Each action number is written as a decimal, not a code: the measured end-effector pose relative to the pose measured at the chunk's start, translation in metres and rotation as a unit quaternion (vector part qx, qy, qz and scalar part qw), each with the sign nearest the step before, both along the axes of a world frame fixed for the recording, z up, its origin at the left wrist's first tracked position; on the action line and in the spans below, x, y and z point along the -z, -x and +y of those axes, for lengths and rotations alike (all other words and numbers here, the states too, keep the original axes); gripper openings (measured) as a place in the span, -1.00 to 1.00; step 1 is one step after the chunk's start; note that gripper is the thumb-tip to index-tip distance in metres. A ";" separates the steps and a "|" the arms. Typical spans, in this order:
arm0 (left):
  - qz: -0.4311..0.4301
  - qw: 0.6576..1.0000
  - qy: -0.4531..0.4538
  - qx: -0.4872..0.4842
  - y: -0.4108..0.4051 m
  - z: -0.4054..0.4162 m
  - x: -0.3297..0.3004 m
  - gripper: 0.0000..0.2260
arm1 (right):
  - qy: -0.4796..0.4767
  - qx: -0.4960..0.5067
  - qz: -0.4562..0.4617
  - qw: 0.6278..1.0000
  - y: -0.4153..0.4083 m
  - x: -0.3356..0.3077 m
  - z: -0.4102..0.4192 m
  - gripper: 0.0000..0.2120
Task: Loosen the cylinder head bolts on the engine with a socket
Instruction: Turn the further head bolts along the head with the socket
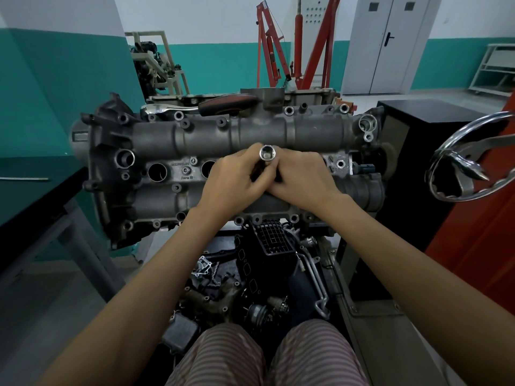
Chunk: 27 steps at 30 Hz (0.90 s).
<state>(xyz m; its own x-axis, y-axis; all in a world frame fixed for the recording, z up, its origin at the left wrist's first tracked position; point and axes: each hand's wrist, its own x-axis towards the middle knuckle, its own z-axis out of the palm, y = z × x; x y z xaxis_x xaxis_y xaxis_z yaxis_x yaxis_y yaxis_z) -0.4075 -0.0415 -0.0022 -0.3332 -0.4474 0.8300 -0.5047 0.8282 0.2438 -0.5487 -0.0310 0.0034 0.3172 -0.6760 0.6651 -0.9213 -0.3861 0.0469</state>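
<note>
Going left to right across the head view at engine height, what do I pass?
Green table → engine → left hand → socket → right hand → black cabinet → chrome wheel.

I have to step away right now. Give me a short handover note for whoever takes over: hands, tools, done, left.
Left hand: grips the shiny chrome socket, which stands upright with its open end up, over the middle of the grey cast-metal engine head.
Right hand: fingers curled round the same tool from the other side; what lies below the socket is hidden.
Chrome ratchet with dark red handle: lies unused on the far edge of the engine.
Done: socket brought to the engine.
Left: whether any bolt is loosened cannot be told; treat all as still to do.
</note>
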 end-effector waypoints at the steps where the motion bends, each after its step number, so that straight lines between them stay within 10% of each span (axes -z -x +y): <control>1: 0.008 1.000 -0.004 -0.002 0.000 -0.001 0.000 -0.80 | 0.002 -0.002 -0.008 1.000 0.000 0.000 0.000 -0.64; 27: 0.039 0.998 0.006 0.053 0.000 -0.004 -0.003 -0.65 | -0.004 0.025 0.032 0.999 0.003 0.002 -0.003 -0.64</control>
